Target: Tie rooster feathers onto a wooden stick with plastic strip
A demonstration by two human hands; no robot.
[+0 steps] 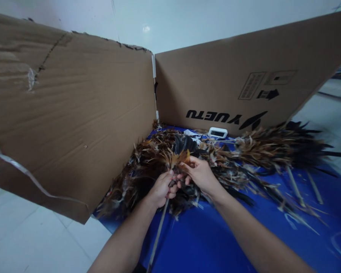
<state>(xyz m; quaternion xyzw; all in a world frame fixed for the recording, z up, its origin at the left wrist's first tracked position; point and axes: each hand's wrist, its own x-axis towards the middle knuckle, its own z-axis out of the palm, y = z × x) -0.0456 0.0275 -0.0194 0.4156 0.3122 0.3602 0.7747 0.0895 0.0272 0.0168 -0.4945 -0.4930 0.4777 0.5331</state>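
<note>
My left hand (160, 189) is closed round a thin stick (158, 240), whose bare lower end slants down toward me. Brown and golden feathers (170, 158) fan out at the stick's upper end, just above my fingers. My right hand (204, 176) meets the left at that tuft, its thumb and forefinger pinched on an orange-brown feather (188, 154). Its other fingers are curled near the left fingertips. Beneath and behind both hands spreads a pile of loose brown and black feathers (156, 148). Where the feathers join the stick is mostly hidden by my fingers.
Tall cardboard panels (108, 102) meet in a corner beyond the blue work surface (193, 242). A small white device with a dark display (217, 132) stands against the back panel. At right lie bundled feathers (261, 148) with bare sticks (295, 187) beside them.
</note>
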